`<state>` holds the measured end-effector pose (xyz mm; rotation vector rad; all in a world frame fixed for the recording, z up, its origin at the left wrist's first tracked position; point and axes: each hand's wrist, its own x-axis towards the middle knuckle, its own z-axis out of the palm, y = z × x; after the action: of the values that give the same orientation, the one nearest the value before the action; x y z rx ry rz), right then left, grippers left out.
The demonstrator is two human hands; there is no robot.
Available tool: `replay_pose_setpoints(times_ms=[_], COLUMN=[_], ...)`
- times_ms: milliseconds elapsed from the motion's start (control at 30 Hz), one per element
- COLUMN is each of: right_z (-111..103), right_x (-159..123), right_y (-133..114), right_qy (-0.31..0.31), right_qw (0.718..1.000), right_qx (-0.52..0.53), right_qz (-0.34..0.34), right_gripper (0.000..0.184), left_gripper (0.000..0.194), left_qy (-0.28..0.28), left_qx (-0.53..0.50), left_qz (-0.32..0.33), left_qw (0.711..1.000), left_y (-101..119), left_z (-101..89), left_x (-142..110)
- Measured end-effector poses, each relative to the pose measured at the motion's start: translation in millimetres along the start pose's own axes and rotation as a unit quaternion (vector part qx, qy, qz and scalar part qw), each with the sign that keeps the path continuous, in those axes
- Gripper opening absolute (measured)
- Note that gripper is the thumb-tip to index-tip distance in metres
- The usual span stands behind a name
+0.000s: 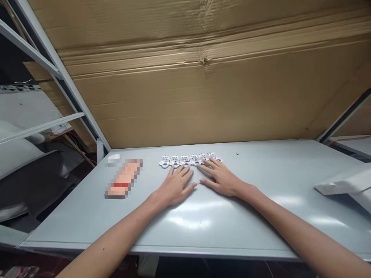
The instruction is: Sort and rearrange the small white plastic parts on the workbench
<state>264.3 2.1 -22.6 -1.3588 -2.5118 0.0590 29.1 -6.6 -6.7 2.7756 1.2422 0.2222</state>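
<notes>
1. Your forearms (116, 235) stretch out over the grey worktop (275, 170).
2. Your left hand (175, 185) and right hand (220, 179) lie open, palms down, holding nothing.
3. Both touch a row of small flat white plastic pieces (189, 160) near the worktop's far edge.

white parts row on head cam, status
Left hand and right hand open, flat on grey table. Fingertips at row of white plastic pieces, nothing grasped. Pixelated item sits left, apart from hands.

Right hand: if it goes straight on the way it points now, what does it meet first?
The row of white flat pieces with holes comes first. The right hand's fingertips seem to touch it, though depth is hard to judge from this view.
</notes>
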Motion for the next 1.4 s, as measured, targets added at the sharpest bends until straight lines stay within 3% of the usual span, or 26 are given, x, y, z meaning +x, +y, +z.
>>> replay_pose_setpoints(times_ms=[233, 300, 400, 500, 567, 867, 1400], right_z=[0, 0, 1, 1, 1, 0, 1], right_x=[0, 0, 0, 0, 0, -1, -2], right_y=[-1, -1, -2, -2, -3, -2, 4], right_qy=[-0.014, -0.008, -0.002, -0.003, -0.003, -0.016, -0.003], right_qw=[1.0, 1.0, 1.0, 1.0, 1.0, 0.999, 0.999], right_qx=[0.0, -0.002, -0.009, -0.013, -0.012, -0.013, -0.01], right_qz=[0.011, 0.009, 0.01, 0.016, 0.02, 0.028, 0.032], right_gripper=[0.072, 0.072, 0.07, 0.069, 0.068, 0.071, 0.071], left_gripper=[0.049, 0.047, 0.05, 0.057, 0.062, 0.075, 0.069], left_qy=[0.038, 0.066, 0.09, 0.035, -0.002, -0.051, -0.027], left_qx=[0.027, 0.048, 0.079, 0.08, 0.065, 0.052, 0.07], left_qz=[0.001, -0.044, -0.174, -0.275, -0.298, -0.284, -0.257], left_qw=[0.999, 0.996, 0.978, 0.957, 0.952, 0.956, 0.963], left_y=[-3, -7, -14, -21, -22, -17, -17], left_z=[-0.9, -4.1, -10.8, -16.9, -19.3, -15.6, -10.5], left_x=[2, 4, 4, 2, 1, 2, 4])
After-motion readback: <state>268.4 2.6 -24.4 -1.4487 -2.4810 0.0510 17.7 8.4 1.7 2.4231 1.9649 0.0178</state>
